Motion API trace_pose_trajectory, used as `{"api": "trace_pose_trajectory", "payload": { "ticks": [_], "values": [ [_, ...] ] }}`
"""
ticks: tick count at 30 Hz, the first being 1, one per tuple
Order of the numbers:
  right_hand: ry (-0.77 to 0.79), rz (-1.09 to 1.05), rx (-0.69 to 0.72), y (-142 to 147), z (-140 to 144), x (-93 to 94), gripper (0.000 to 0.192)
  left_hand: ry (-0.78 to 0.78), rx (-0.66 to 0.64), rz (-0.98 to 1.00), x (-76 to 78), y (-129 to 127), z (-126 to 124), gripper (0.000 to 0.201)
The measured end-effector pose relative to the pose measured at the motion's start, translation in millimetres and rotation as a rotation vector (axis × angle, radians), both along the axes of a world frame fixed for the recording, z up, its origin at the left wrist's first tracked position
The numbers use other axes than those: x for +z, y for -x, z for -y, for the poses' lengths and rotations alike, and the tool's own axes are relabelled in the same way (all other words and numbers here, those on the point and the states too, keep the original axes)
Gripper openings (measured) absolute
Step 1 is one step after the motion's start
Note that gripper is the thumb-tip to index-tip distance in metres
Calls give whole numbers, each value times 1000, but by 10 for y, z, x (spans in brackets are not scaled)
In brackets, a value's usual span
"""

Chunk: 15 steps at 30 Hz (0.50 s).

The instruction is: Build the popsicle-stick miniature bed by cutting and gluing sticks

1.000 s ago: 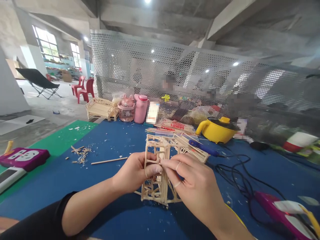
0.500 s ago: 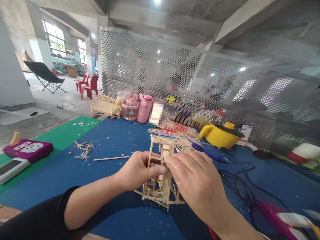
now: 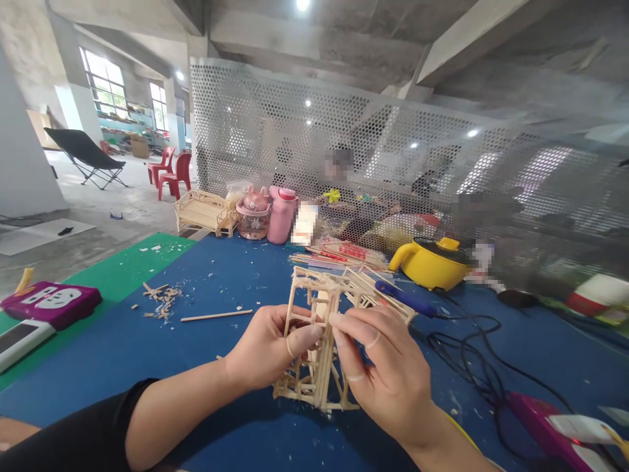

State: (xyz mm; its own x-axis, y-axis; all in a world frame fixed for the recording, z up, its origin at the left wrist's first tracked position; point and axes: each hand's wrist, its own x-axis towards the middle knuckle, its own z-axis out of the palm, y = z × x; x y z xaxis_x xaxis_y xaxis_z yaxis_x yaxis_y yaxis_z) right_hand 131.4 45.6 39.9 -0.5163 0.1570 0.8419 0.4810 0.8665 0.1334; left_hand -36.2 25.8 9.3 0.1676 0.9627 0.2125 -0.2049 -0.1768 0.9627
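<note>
1. Pale raw wooden sticks, matt and slightly rough, make up the stick frame.
2. The worktop has a matt blue cloth-like cover.
3. The yellow pot is glossy plastic.
4. The perforated screen looks like dull metal.

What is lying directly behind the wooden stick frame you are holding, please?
Behind the stick frame lie more stick pieces and a blue-handled tool on the blue mat. The right hand hides whatever is lower down.
</note>
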Motion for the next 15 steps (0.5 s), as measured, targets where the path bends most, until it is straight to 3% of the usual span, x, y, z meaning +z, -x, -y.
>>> {"api": "trace_pose_trajectory", "payload": {
  "ticks": [5, 11, 15],
  "values": [
    [75, -4, 22, -58, -23, -34, 31, -24, 4, -49, -19, -4, -1, 27],
    [-60, 102, -51, -59, 43, 53, 26, -52, -38, -71, -11, 12, 3, 27],
    [-65, 95, -117, -14, 78, 57, 19, -25, -83, -5, -7, 5, -2, 25]
  ]
}}
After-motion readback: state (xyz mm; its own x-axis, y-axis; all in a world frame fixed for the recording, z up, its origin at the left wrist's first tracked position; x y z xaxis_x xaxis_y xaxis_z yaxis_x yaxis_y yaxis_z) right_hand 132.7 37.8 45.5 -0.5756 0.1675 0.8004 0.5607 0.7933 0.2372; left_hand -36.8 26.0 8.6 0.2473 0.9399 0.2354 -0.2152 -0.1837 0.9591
